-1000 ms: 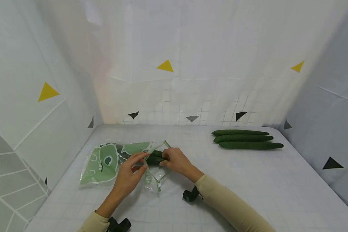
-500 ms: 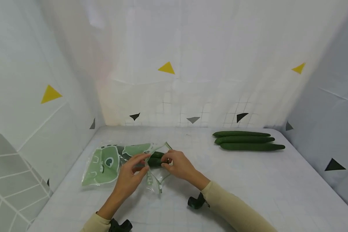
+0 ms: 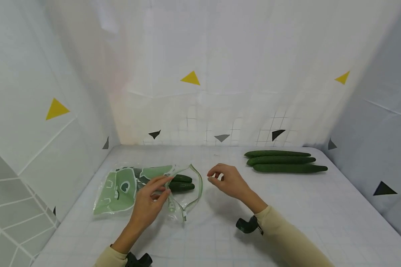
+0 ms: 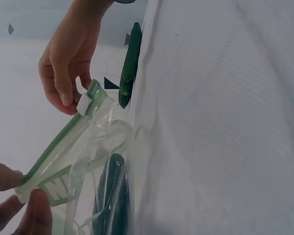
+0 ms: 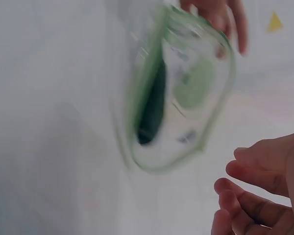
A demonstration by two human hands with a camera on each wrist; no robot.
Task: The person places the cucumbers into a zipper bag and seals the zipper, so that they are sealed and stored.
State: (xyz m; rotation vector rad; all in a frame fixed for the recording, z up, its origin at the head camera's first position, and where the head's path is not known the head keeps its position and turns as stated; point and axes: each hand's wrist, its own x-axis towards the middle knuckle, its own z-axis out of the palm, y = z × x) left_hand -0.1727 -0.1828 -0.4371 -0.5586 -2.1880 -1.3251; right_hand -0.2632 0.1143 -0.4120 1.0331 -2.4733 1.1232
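A clear zip bag with a green print lies on its side, its mouth spread toward the right. Two cucumbers show inside, their ends near the opening. With thumb and fingers, my left hand pinches the bag's green rim; the left wrist view shows the white slider at the rim's other end. My right hand is to the right of the mouth, apart from it, its fingers loosely bent around nothing. In the right wrist view the bag is blurred.
Three more cucumbers lie side by side at the back right of the white table. White sheets with yellow and dark triangles stand at the back and both sides. A dark camera is strapped to each wrist.
My right hand has let go of the cucumber ends at the bag's mouth and drawn back to the right. My left hand keeps its pinch on the rim, and the mouth now stands wider.
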